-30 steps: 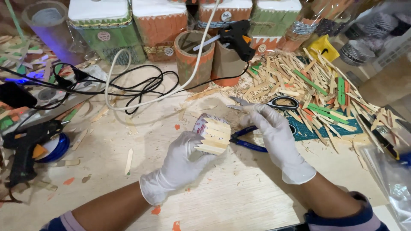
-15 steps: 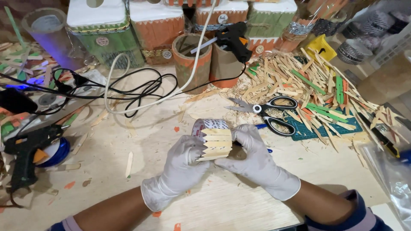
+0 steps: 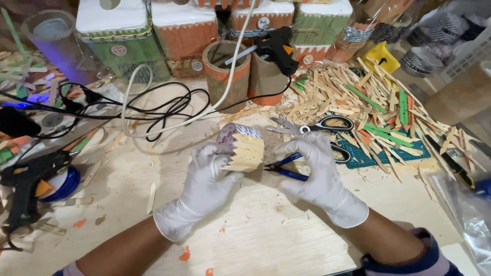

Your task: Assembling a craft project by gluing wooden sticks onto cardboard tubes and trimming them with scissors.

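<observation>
My left hand (image 3: 207, 181), in a white glove, holds a small round can (image 3: 241, 148) tilted just above the wooden tabletop (image 3: 255, 230). Pale pointed wooden sticks are glued around the can's side, and its patterned wall shows at the far end. My right hand (image 3: 314, 171), also gloved, is just right of the can and closed around blue-handled pliers (image 3: 286, 167). The pliers' tips point left toward the can, a short gap away.
Black-handled scissors (image 3: 319, 125) lie beyond my right hand beside a green cutting mat (image 3: 381, 153) and a heap of sticks (image 3: 368, 99). A black glue gun (image 3: 276, 46) rests on cardboard tubes (image 3: 225, 74). Cables (image 3: 148, 107), another glue gun (image 3: 28, 186) and decorated boxes (image 3: 123, 41) surround the workspace.
My right hand let go of the can, which it was gripping half a second ago, and now holds the blue-handled pliers beside it. My left hand kept the can, turning it slightly.
</observation>
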